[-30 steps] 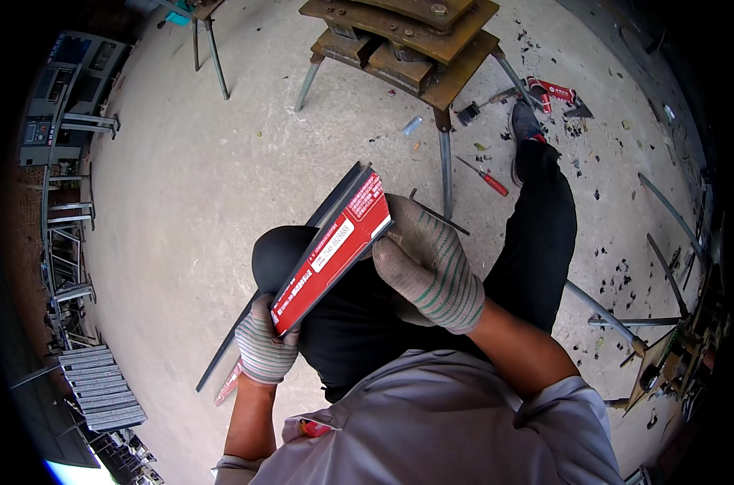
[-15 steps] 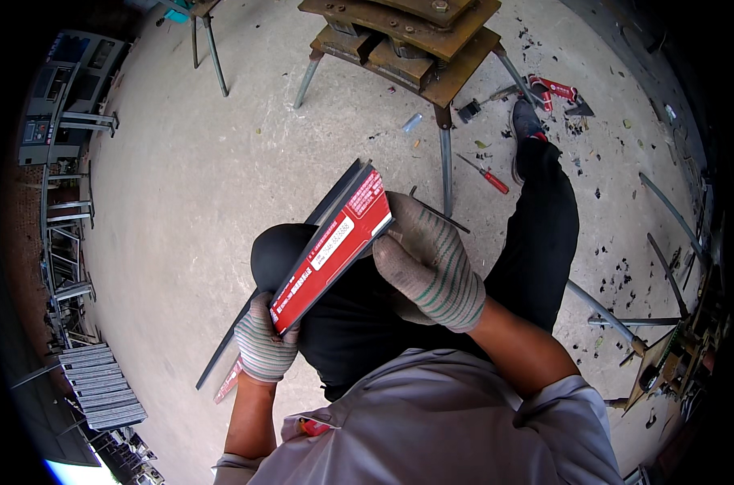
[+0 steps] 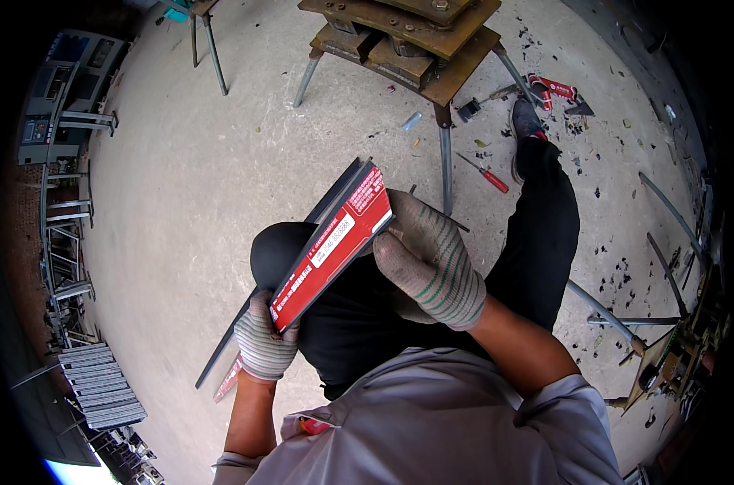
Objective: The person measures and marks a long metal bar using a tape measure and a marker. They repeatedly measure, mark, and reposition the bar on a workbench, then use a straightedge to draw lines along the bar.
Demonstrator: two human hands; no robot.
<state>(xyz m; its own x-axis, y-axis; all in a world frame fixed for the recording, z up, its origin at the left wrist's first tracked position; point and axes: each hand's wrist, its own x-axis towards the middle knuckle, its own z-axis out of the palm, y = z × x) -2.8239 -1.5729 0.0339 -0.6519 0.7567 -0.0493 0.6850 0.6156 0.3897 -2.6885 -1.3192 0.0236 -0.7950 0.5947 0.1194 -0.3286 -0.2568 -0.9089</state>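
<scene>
A long dark metal channel piece (image 3: 326,255) with a red printed face lies slantwise over my bent knee. My gloved left hand (image 3: 266,338) is closed round its lower end, with the thumb at the edge. At the upper right end, my gloved right hand (image 3: 431,263) grips it; the thumb shows along the near side while the other fingers are partly hidden. Another dark edge (image 3: 334,190) runs behind the red face. Below the left hand, a dark strip (image 3: 225,339) and a red printed end (image 3: 229,381) stick out, partly hidden.
Ahead stands a heavy rusty metal stand (image 3: 415,61) on pipe legs. A red screwdriver (image 3: 494,181) and a red-handled tool (image 3: 554,87) lie on the floor by my foot. Stacked strips (image 3: 102,388) sit at the left; metal pipes (image 3: 605,315) lie at the right.
Hardly anything differs; the channel piece and both hands have shifted only very slightly.
</scene>
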